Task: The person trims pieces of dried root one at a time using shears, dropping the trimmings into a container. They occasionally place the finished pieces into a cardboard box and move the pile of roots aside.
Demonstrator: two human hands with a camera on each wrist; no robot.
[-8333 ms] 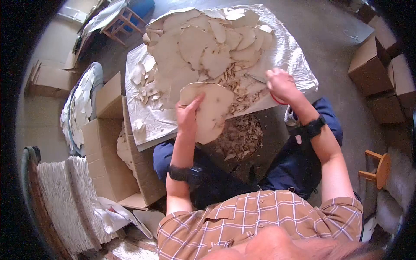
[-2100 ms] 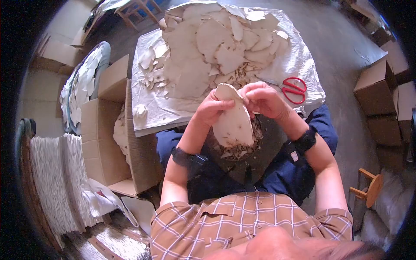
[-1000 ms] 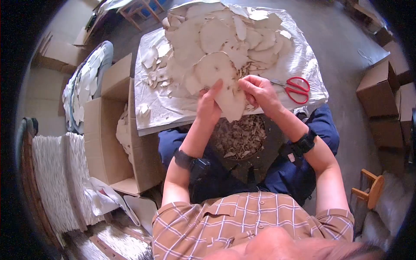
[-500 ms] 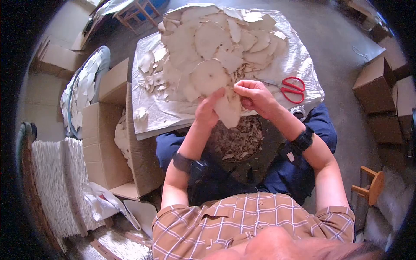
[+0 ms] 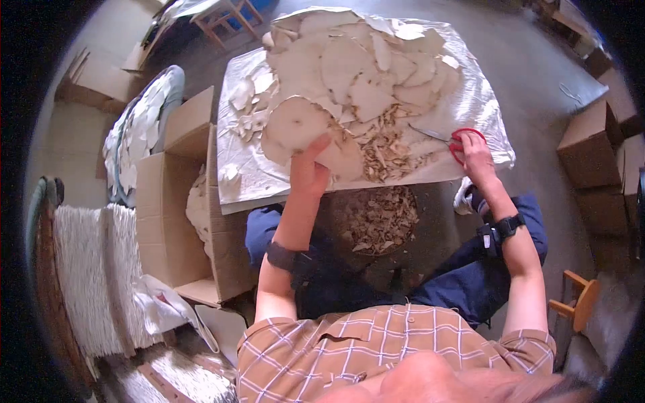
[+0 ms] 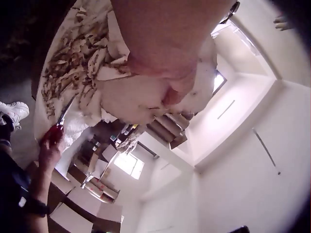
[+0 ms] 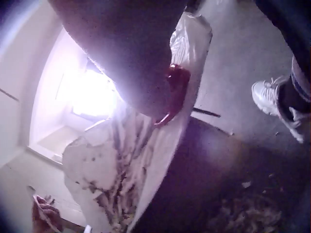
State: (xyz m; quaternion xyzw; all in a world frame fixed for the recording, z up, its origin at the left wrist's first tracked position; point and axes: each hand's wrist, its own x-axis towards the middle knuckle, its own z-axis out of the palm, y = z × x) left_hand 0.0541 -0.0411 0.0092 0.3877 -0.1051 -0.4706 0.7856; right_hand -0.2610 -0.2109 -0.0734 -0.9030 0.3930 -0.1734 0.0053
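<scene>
My left hand [image 5: 310, 169] holds a thin, pale cream sheet [image 5: 289, 121] with dark spots and rough brownish edges, thumb on top and fingers hidden beneath. The sheet overlaps the front left of the pile in the head view. At the table's right front, my right hand [image 5: 478, 161] grips the red handles of a pair of scissors [image 5: 430, 133], whose blades point left toward brown-edged scraps [image 5: 386, 151]. The left wrist view also shows this hand at the scissors [image 6: 64, 112]. In the right wrist view my forearm hides most of the grip.
A large pile of similar pale sheets [image 5: 349, 64] covers the back of the white-covered table [image 5: 470, 101]. Below its front edge stands a round container of scraps [image 5: 383, 221]. An open cardboard box [image 5: 171, 221] is at left, more boxes [image 5: 588, 144] and a small stool [image 5: 578, 300] at right.
My right hand has left the sheet's edge and moved right onto the scissors, which lay on the table. My left hand has carried the sheet slightly left.
</scene>
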